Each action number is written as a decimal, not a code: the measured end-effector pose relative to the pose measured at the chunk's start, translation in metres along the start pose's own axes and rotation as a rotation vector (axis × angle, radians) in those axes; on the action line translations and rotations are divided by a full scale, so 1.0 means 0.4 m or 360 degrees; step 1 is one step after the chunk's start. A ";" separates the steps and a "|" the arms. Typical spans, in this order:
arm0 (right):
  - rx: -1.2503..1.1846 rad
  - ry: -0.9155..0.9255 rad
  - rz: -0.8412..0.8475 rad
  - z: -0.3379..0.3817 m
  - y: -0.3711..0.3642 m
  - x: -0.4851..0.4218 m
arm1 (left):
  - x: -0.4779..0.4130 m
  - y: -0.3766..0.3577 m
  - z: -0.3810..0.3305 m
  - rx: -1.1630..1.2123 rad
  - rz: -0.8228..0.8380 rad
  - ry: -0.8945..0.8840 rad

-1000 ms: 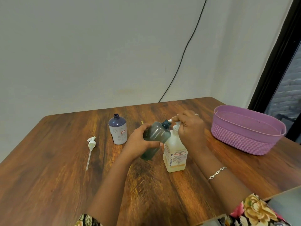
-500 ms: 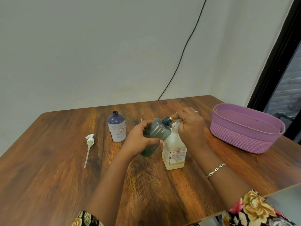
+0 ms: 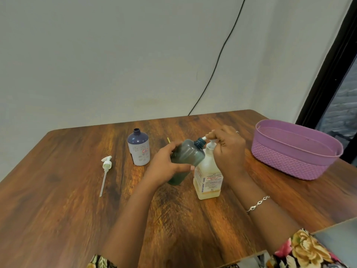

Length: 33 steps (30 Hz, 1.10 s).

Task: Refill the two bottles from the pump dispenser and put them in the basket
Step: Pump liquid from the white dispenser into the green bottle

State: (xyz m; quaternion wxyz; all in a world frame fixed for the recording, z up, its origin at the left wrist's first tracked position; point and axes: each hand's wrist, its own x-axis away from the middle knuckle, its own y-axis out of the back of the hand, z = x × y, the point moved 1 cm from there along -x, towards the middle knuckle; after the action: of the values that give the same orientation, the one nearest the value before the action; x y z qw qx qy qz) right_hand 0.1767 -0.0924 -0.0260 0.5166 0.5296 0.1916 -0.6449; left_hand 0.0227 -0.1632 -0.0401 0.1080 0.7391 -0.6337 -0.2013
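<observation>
The left hand (image 3: 167,165) grips a tilted dark green plastic bottle (image 3: 185,159); its mouth meets the pale pump dispenser (image 3: 208,176) nozzle under the right hand (image 3: 228,149).

soft, even indoor light; faint shadows on the table (image 3: 58,200); wide-angle bending at edges; slightly soft focus.

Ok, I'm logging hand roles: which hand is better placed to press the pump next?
The right hand: it rests on top of the pump dispenser, fingers curled over its head. The left hand grips the tilted green bottle, holding its mouth at the nozzle.
</observation>
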 end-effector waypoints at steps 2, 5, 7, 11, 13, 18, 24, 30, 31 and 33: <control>0.0002 0.0021 -0.0004 -0.009 -0.008 0.001 | -0.001 -0.001 0.007 -0.0010 -0.0009 -0.0003; -0.0024 -0.0031 0.0010 -0.022 -0.006 0.010 | 0.001 -0.003 0.009 0.0000 -0.0033 0.0003; -0.0059 -0.0063 0.0021 -0.021 0.000 0.006 | -0.001 -0.001 0.003 0.0014 -0.0058 0.0009; -0.0054 -0.0017 0.0022 -0.018 0.011 -0.022 | -0.005 0.002 -0.005 -0.0002 -0.0053 0.0002; -0.0062 0.0014 0.0008 -0.018 0.007 -0.019 | -0.006 0.002 -0.005 -0.0011 -0.0052 -0.0019; -0.0022 0.0024 -0.0010 -0.031 -0.013 0.004 | -0.010 0.000 0.003 -0.0043 -0.0030 0.0006; -0.0109 -0.0006 -0.0004 -0.012 0.011 -0.023 | -0.007 0.005 -0.010 -0.0030 -0.0053 -0.0003; 0.0000 0.0081 -0.0035 -0.020 -0.004 0.002 | -0.003 0.006 -0.009 -0.0045 -0.0031 -0.0018; 0.0011 0.0080 -0.0026 -0.023 -0.006 0.004 | -0.002 0.006 -0.008 -0.0045 -0.0034 -0.0011; -0.0008 0.0059 -0.0006 -0.024 -0.004 0.006 | 0.000 0.006 -0.010 -0.0037 -0.0043 0.0001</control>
State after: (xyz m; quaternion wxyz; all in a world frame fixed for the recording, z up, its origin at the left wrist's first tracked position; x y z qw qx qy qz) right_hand 0.1800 -0.0853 -0.0322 0.5129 0.5399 0.2037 -0.6355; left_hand 0.0221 -0.1639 -0.0355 0.1140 0.7464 -0.6212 -0.2099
